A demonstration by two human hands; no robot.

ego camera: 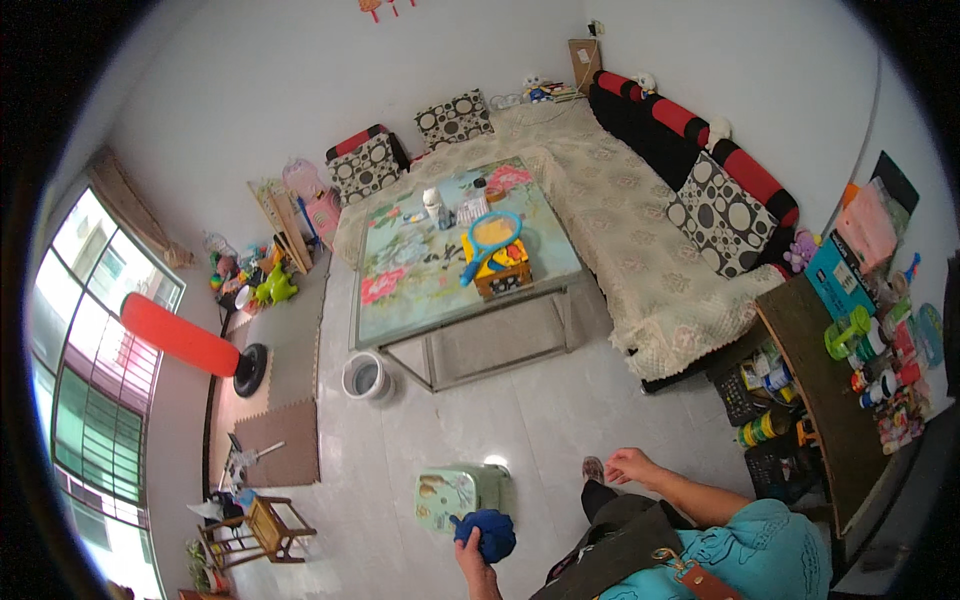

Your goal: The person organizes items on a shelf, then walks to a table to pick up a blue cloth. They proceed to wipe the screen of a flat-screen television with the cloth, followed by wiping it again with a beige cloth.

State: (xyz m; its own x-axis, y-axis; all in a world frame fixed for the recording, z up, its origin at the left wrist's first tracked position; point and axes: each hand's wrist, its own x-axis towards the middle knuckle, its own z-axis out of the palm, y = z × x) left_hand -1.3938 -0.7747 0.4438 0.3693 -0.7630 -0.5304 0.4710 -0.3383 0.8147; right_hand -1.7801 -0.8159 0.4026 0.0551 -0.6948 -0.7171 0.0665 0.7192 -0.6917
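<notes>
My left hand [472,562] grips a bunched dark blue cloth [487,535] at the lower middle of the view. Just beyond the cloth, and partly covered by it, stands a pale green plastic stool [450,495] with a printed top. My right hand [632,466] hangs in the air to the right with loosely curled fingers, and nothing shows in it. Below that hand, a shoe [592,469] of mine rests on the tiled floor [465,420].
Ahead is a glass-topped table [405,300] bearing a blue toy racket [495,232] and a tissue box [502,281]. A white bucket [367,377] stands by its corner. A covered sofa [600,195], a cluttered cabinet [817,397], a wooden chair [270,525] and a red punching bag [180,335] surround it.
</notes>
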